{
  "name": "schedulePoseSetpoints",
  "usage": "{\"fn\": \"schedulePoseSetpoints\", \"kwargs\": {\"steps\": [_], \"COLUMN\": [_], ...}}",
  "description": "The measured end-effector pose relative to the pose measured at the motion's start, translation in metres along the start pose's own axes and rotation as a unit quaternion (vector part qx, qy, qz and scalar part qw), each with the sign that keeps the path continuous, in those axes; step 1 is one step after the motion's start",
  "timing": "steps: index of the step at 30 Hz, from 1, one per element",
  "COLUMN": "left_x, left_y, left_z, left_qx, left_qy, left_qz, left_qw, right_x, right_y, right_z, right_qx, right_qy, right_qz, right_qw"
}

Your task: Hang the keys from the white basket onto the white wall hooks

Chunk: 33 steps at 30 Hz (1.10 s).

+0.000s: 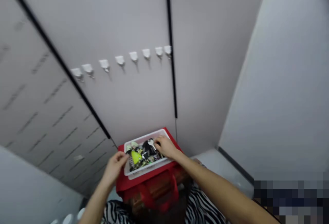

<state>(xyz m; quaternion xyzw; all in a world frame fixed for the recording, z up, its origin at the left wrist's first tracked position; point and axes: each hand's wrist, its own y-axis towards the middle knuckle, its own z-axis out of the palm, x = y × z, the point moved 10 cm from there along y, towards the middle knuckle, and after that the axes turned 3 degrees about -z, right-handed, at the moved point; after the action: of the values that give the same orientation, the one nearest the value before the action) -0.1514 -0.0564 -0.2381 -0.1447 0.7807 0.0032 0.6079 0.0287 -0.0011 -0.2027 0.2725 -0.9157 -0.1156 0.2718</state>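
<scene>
A white plastic basket [146, 137] holds a jumble of keys and small trinkets, among them a bright yellow piece [136, 157]. It rests on a red bag [128, 183] with strap handles, low in front of me. My right hand [164, 146] reaches over the basket's right side, its fingers closed by a silver key [151, 144], which they seem to pinch. At the left rim is my left hand [115, 165], fingers bent together, the tips just over the edge. Blur hides whatever lies between those fingertips.
Across a pale panel runs a row of white adhesive hooks [133, 57], several in all, with nothing visible hanging on them. Black strips [171, 46] divide the panels. A slotted panel [51, 114] stands left, and a plain pale wall [282, 80] right. Zebra-patterned cloth [203, 205] covers my legs.
</scene>
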Motion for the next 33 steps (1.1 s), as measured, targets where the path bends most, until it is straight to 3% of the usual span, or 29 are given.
{"fn": "schedulePoseSetpoints", "kwargs": {"steps": [3,5,8,11,14,19,22,26,33], "left_x": [0.012,0.001,-0.046,-0.104,-0.156,-0.230,-0.258,-0.269,-0.249], "left_y": [0.006,0.014,0.027,0.036,0.042,0.027,0.017,0.013,0.017], "left_z": [-0.016,-0.013,-0.011,-0.013,-0.011,0.007,0.013,0.023,0.033], "left_qx": [0.011,0.036,0.060,0.093,0.175,0.398,0.455,0.485,0.492], "left_qy": [-0.163,-0.216,-0.219,-0.237,-0.269,-0.260,-0.238,-0.214,-0.201], "left_qz": [-0.024,-0.012,0.044,0.086,0.090,0.097,0.117,0.120,0.087], "left_qw": [0.986,0.976,0.973,0.963,0.943,0.874,0.850,0.840,0.843], "right_x": [0.005,0.012,0.034,0.063,0.093,0.150,0.165,0.162,0.151], "right_y": [0.013,0.027,0.058,0.092,0.122,0.146,0.151,0.152,0.142], "right_z": [0.002,0.001,-0.003,-0.009,-0.026,-0.068,-0.095,-0.105,-0.091], "right_qx": [0.018,0.035,0.069,0.108,0.135,0.260,0.280,0.275,0.292], "right_qy": [-0.006,-0.007,0.064,0.210,0.376,0.589,0.627,0.635,0.622], "right_qz": [0.001,0.003,0.007,0.027,0.059,0.021,-0.018,-0.024,0.005], "right_qw": [1.000,0.999,0.996,0.971,0.915,0.765,0.727,0.721,0.727]}}
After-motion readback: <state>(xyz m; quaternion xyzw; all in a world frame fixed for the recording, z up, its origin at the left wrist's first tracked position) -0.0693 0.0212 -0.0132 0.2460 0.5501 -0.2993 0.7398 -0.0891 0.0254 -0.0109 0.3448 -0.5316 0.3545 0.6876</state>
